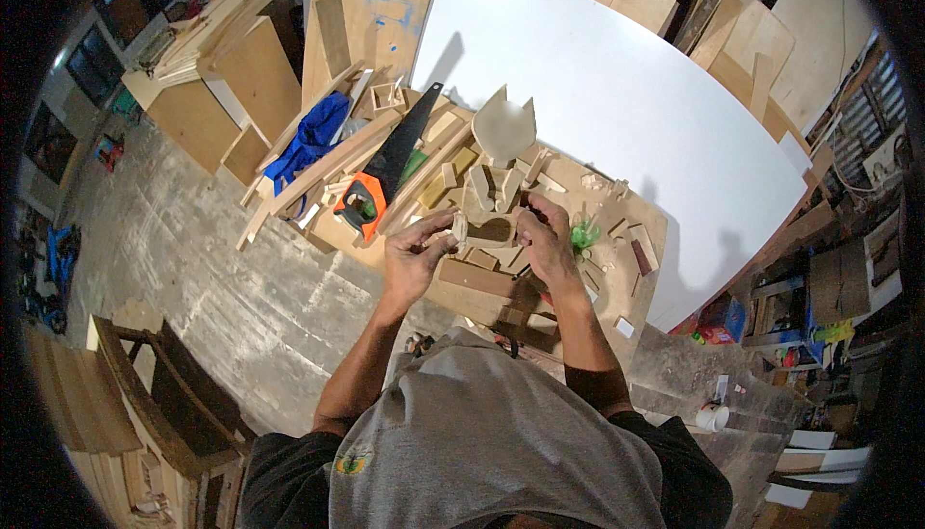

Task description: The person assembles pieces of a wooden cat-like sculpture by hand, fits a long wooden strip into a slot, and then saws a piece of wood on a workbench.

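Head view: my left hand (416, 257) curls its fingers around a small pale wooden block (460, 230), which stands roughly upright just inside the fingertips. My right hand (542, 238) closes on a curved wooden piece (489, 232) between the hands; I cannot tell how firmly. Block and piece nearly touch, and both hands are equally near. Offcuts litter the workbench (482, 283); an orange-handled handsaw (385, 174) lies to the left. No containers are visible.

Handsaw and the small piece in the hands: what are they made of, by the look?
Handsaw: dark, matt blade, likely coated steel; glossy orange and black handle, probably plastic.
Small piece between the left hand and right hand: pale, unfinished wood or plywood, going by its raw tan face, like the offcuts around it.
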Demonstrator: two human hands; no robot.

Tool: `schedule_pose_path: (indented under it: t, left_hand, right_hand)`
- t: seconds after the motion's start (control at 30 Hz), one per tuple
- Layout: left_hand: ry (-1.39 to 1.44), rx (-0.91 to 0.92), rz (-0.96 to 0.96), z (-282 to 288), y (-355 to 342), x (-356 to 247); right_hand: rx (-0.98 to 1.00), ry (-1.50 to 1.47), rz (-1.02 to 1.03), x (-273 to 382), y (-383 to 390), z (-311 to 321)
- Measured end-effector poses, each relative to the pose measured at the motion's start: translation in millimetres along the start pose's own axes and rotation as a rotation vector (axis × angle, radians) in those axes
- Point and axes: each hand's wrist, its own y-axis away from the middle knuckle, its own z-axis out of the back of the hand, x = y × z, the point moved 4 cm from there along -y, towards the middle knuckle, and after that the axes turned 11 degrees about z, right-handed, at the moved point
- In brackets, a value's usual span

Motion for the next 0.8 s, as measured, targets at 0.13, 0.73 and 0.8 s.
schedule_pose_path:
  t: [0.13,0.73,0.8]
  left_hand:
    - [-0.037,-0.026,0.037,-0.5,-2.3,5.5]
    - [0.071,0.050,0.119,4.5,7.5,45.0]
    - [0.058,0.047,0.140,3.5,9.4,45.0]
  right_hand:
    - [-0.037,0.060,0.077,7.0,0.7,-3.3]
    - [-0.026,0.048,0.198,-8.9,16.9,-8.6]
    - [-0.025,-0.002,0.184,-11.8,18.2,-8.9]
